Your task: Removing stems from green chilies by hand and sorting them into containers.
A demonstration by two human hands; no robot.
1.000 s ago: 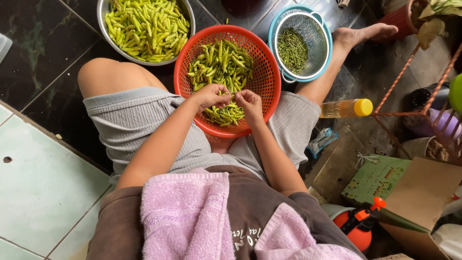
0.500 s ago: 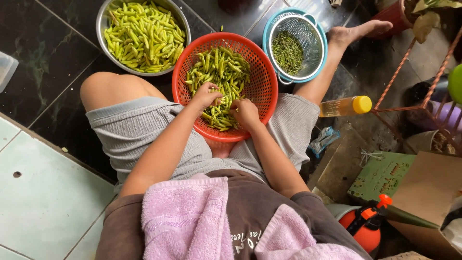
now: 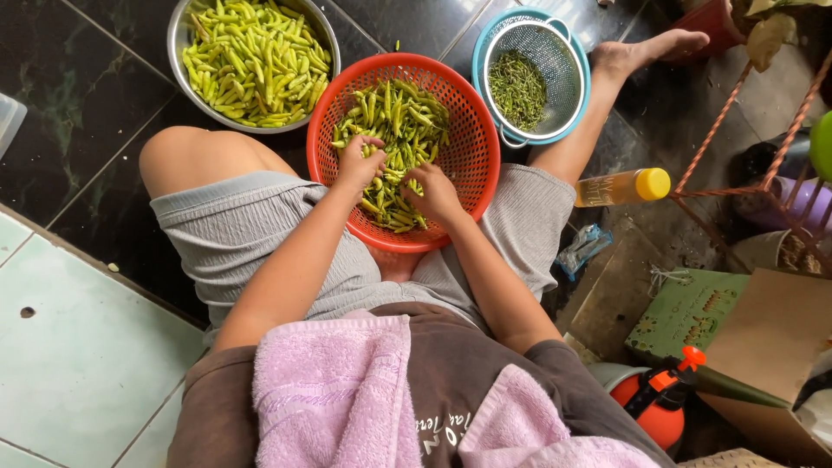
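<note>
Dark marble floor tiles carry everything, and I sit among the bowls. Both my hands are down in the orange basket (image 3: 472, 108) between my knees, left hand (image 3: 360, 165) and right hand (image 3: 436, 192) each with fingers curled on green chillies (image 3: 399, 121); whether a grip pinches one pod I cannot tell. By my judgement the work is midway: the steel bowl (image 3: 178, 39) holds many pods, the blue colander (image 3: 576, 65) some stems. Pods lie mostly lengthwise away from me.
</note>
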